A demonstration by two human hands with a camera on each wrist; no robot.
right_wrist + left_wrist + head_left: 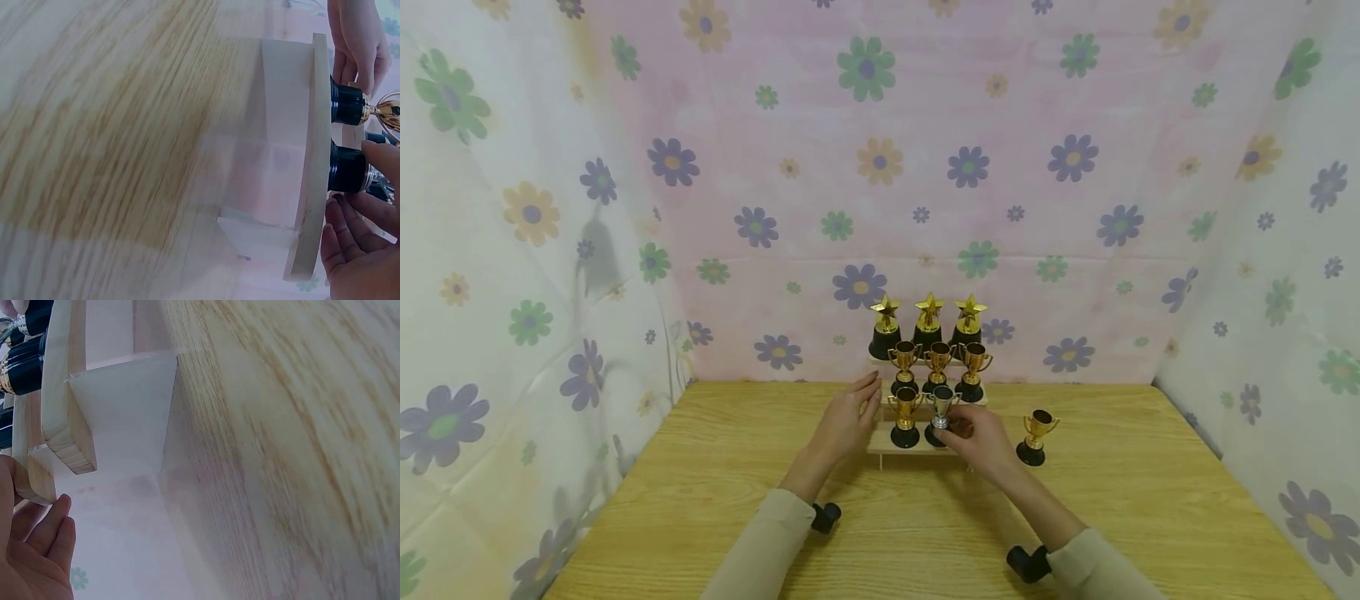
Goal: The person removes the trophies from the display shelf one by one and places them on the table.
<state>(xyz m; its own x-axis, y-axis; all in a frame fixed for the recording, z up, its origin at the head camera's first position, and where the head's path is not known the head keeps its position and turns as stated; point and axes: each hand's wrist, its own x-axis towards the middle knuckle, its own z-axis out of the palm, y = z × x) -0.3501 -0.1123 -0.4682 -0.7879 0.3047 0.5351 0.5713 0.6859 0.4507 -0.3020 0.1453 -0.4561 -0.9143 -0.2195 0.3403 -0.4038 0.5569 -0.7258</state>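
Observation:
A small silver trophy cup (942,402) with a black base stands on the lowest step of a tiered wooden stand (917,451). My right hand (979,437) pinches it low down, thumb and forefinger at its base (349,169) in the right wrist view. Left of it on the same step is a gold trophy cup (906,408). My left hand (844,421) is at the stand's left side, its fingers extended along the end of a higher step (41,482) in the left wrist view.
Three gold cups (938,360) fill the middle step, and three star trophies (929,315) line the top. Another gold cup (1037,433) stands on the wooden table (737,467) right of the stand. Flowered cloth (917,183) hangs behind and at both sides.

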